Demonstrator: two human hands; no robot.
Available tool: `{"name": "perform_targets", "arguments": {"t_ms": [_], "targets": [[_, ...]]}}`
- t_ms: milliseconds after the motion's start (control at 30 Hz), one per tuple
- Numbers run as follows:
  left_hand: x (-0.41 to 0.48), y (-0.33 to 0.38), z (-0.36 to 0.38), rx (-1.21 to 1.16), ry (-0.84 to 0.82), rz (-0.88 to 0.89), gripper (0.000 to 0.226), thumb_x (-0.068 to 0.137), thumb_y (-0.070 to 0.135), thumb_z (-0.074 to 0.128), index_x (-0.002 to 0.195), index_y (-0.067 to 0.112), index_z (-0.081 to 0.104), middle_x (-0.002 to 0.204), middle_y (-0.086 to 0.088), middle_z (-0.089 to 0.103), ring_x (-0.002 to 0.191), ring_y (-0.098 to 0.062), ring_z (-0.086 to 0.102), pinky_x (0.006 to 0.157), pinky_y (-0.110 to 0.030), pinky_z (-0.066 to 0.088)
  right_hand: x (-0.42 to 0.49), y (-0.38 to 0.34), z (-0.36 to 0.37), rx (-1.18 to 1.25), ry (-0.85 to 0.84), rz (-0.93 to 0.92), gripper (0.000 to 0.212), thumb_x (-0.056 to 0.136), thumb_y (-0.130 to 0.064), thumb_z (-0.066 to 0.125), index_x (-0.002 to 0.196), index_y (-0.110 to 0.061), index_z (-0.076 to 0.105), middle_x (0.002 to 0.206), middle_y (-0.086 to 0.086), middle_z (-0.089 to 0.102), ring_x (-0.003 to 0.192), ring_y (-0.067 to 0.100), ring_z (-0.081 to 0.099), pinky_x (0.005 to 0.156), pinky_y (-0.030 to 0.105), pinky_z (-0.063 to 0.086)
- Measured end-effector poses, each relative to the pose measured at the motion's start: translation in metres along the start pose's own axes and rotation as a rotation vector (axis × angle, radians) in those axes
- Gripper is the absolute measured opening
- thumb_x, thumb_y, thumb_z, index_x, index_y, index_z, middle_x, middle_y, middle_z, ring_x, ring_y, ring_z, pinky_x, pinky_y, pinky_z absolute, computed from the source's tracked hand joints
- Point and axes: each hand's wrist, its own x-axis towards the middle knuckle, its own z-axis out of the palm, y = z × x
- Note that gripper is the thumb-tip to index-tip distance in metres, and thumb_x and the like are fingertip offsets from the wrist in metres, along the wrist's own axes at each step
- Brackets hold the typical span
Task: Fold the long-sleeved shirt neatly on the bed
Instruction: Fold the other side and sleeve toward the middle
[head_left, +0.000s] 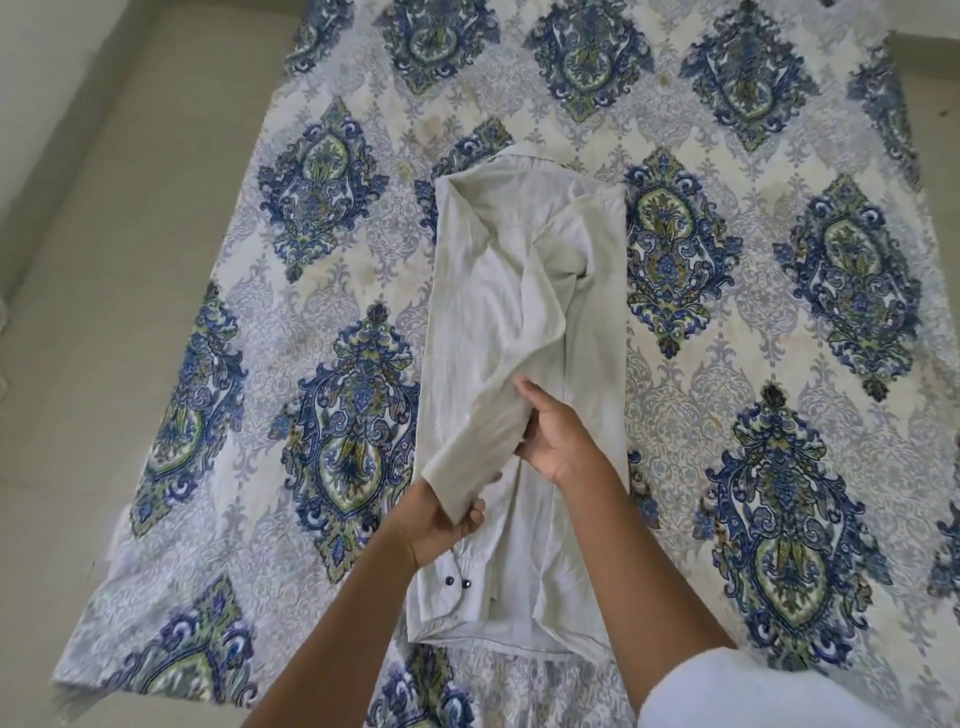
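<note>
A pale grey long-sleeved shirt (488, 270) lies lengthwise in the middle of the bed, collar at the far end, its sides folded in to a narrow strip. One sleeve (483, 426) runs diagonally down across the shirt. My left hand (441, 525) grips the sleeve's lower end from underneath, lifting it slightly. My right hand (556, 436) holds the same sleeve higher up, fingers curled round its edge. A cuff with two dark buttons (457, 582) lies flat near the hem, below my left hand.
The bed wears a white sheet (779, 322) with large blue and green medallions. Its left edge (171, 374) runs diagonally beside a beige floor. A white sleeve (779, 696) of mine shows at the bottom right.
</note>
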Motion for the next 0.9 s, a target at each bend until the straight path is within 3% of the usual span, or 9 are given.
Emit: {"name": "perform_targets", "arguments": {"t_ms": [100, 233, 333, 400, 467, 533, 600, 700, 900], "targets": [[0.001, 0.0, -0.004, 0.052, 0.016, 0.079, 0.027, 0.097, 0.013, 0.034, 0.103, 0.007, 0.059, 0.086, -0.011, 0.069, 0.074, -0.027, 0.066, 0.058, -0.031, 0.058, 0.001, 0.003, 0.022, -0.327, 0.157, -0.216, 0.021, 0.086, -0.006, 0.058, 0.106, -0.004, 0.061, 0.087, 0.007, 0.065, 0.078, 0.022, 0.062, 0.073, 0.032, 0.051], [0.0, 0.023, -0.015, -0.259, -0.094, 0.23, 0.057, 0.076, 0.041, 0.06, 0.123, 0.008, 0.056, 0.115, -0.02, 0.065, 0.1, -0.035, 0.066, 0.079, -0.049, 0.056, -0.003, 0.01, 0.042, -1.156, 0.302, -0.394, 0.005, 0.085, -0.008, 0.048, 0.09, -0.009, 0.047, 0.085, 0.007, 0.052, 0.079, 0.024, 0.051, 0.064, 0.029, 0.036], [-0.005, 0.037, -0.021, 0.07, -0.08, 0.197, 0.076, 0.071, 0.055, 0.068, 0.125, 0.004, 0.055, 0.126, -0.02, 0.059, 0.116, -0.036, 0.055, 0.101, -0.056, 0.041, -0.006, 0.011, 0.054, -1.479, 0.279, -0.461, 0.019, 0.088, -0.008, 0.046, 0.107, -0.008, 0.047, 0.1, 0.013, 0.056, 0.092, 0.03, 0.056, 0.069, 0.03, 0.036], [-0.007, 0.039, -0.021, 0.334, -0.035, 0.204, 0.057, 0.069, 0.033, 0.072, 0.116, 0.004, 0.061, 0.114, -0.019, 0.064, 0.103, -0.033, 0.06, 0.09, -0.046, 0.05, -0.004, 0.01, 0.058, -1.586, 0.257, -0.481, 0.036, 0.091, -0.018, 0.05, 0.125, -0.009, 0.043, 0.116, 0.013, 0.052, 0.103, 0.034, 0.057, 0.074, 0.032, 0.04], [-0.006, 0.038, -0.025, 0.308, 0.036, 0.246, 0.047, 0.069, 0.016, 0.069, 0.113, 0.003, 0.06, 0.103, -0.018, 0.067, 0.087, -0.028, 0.065, 0.07, -0.035, 0.056, 0.0, 0.011, 0.057, -1.57, 0.176, -0.459, 0.039, 0.094, -0.032, 0.047, 0.127, -0.012, 0.044, 0.121, 0.012, 0.046, 0.105, 0.033, 0.057, 0.082, 0.034, 0.044], [-0.004, 0.034, -0.037, 0.008, 0.175, 0.312, 0.037, 0.08, 0.006, 0.059, 0.116, 0.002, 0.054, 0.096, -0.016, 0.063, 0.071, -0.022, 0.063, 0.051, -0.026, 0.053, 0.004, 0.012, 0.049, -1.507, 0.186, -0.425, 0.037, 0.097, -0.034, 0.04, 0.126, -0.013, 0.049, 0.122, 0.011, 0.046, 0.106, 0.031, 0.056, 0.085, 0.036, 0.046], [0.0, 0.027, -0.052, -0.252, 0.373, 0.393, 0.03, 0.086, -0.003, 0.049, 0.115, 0.005, 0.049, 0.109, -0.016, 0.055, 0.077, -0.024, 0.059, 0.051, -0.027, 0.05, 0.008, 0.013, 0.037, -1.439, 0.279, -0.392, 0.034, 0.097, -0.028, 0.038, 0.119, -0.01, 0.056, 0.119, 0.01, 0.052, 0.102, 0.027, 0.057, 0.082, 0.034, 0.046], [-0.002, 0.027, -0.062, -0.265, 0.603, 0.567, 0.037, 0.082, -0.013, 0.047, 0.11, 0.012, 0.047, 0.114, -0.012, 0.051, 0.095, -0.031, 0.054, 0.059, -0.031, 0.046, 0.014, 0.016, 0.021, -1.334, 0.269, -0.255, 0.027, 0.09, -0.018, 0.042, 0.098, -0.001, 0.061, 0.093, 0.011, 0.062, 0.078, 0.023, 0.056, 0.068, 0.029, 0.041], [-0.009, 0.055, -0.089, 0.041, 0.434, 0.559, 0.075, 0.066, -0.019, 0.04, 0.132, 0.016, 0.043, 0.119, -0.011, 0.048, 0.088, -0.025, 0.051, 0.055, -0.027, 0.047, 0.014, 0.007, 0.011, -0.849, 0.193, -0.083, 0.015, 0.089, -0.01, 0.046, 0.095, -0.009, 0.06, 0.075, 0.005, 0.059, 0.057, 0.014, 0.055, 0.051, 0.02, 0.04]]}}
